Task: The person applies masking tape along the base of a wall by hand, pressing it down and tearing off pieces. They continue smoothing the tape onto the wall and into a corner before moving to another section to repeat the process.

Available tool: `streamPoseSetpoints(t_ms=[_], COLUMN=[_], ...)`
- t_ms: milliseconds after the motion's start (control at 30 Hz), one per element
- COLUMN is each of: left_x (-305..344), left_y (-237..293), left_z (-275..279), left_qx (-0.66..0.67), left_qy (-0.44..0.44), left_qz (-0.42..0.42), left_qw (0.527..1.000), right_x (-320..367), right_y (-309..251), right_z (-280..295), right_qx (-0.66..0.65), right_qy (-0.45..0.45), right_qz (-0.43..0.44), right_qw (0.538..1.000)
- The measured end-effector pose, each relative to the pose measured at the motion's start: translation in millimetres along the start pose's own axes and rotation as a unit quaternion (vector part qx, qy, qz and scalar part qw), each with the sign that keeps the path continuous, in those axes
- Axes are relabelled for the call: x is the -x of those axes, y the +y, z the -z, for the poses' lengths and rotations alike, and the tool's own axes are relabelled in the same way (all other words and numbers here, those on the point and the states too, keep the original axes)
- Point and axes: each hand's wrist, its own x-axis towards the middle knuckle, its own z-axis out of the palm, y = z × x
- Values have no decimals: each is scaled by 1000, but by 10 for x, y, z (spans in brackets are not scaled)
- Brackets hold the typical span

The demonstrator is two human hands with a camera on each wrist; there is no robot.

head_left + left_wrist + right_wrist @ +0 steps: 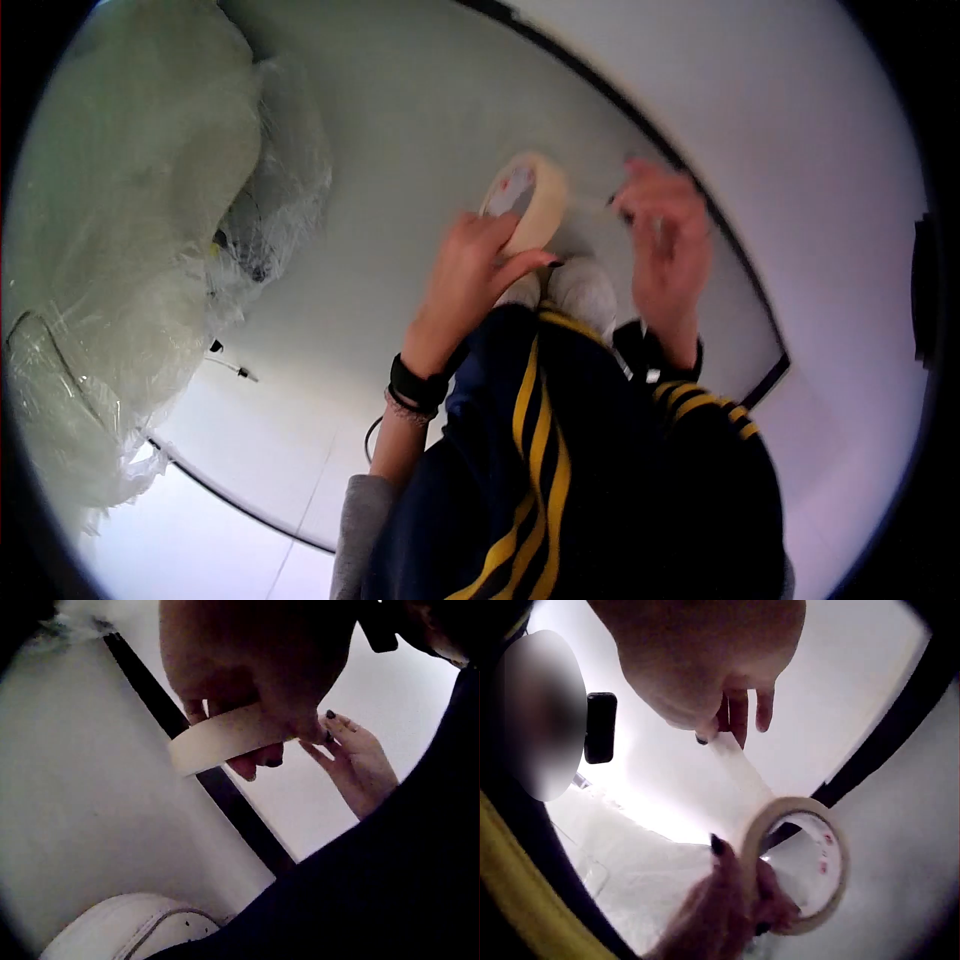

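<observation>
A roll of cream masking tape [549, 205] is in my left hand [458, 285], whose fingers are hooked through its core with the thumb along the outside. White cardboard with red print lines the inside of the ring, as the right wrist view shows. From the roll a short pale strip of tape [742, 771] runs up to my right hand [712, 667], which pinches its free end between thumb and fingers. In the head view the right hand [668, 240] is raised to the right of the roll and slightly blurred.
Crumpled clear plastic sheeting [130, 200] fills the left side. A cable end [245, 374] lies beside it on the grey surface [400, 120], which has a dark edge [640, 120]. Light shoes [583, 290] are below the hands.
</observation>
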Motion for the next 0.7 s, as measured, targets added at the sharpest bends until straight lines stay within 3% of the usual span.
streamPoseSetpoints(t_ms=[33,67,133,267,333,400,467,500,667,700], left_x=[-7,12,13,47,86,131,171,189,173,164], left_y=[-87,-192,-317,-95,-58,78,200,301,644,644], left_z=[5,-37,-41,177,172,235,341,430,667,711], left_qx=[-3,-5,-10,-75,4,1,23,37,131,174], left_qy=[-20,-2,4,-30,17,18,-8,-71,-127,-190], left_qz=[46,34,125,34,-55,-72,-178,-169,-199,-161], left_qw=[999,999,992,996,998,997,984,982,963,953], right_x=[-22,-35,-84,-163,-218,-269,-296,-306,-321,-333], right_y=[-101,-213,-371,-399,-320,-311,-301,-295,-425,-476], right_z=[1,-19,-36,196,314,455,560,603,757,769], right_qx=[-18,-36,-67,-54,-15,-30,-48,-52,-103,-112], right_qy=[-27,-53,-100,-75,41,83,122,143,177,182], right_qz=[14,26,48,47,-4,-34,-65,-73,-64,-64], right_qw=[999,998,992,995,999,996,989,986,977,975])
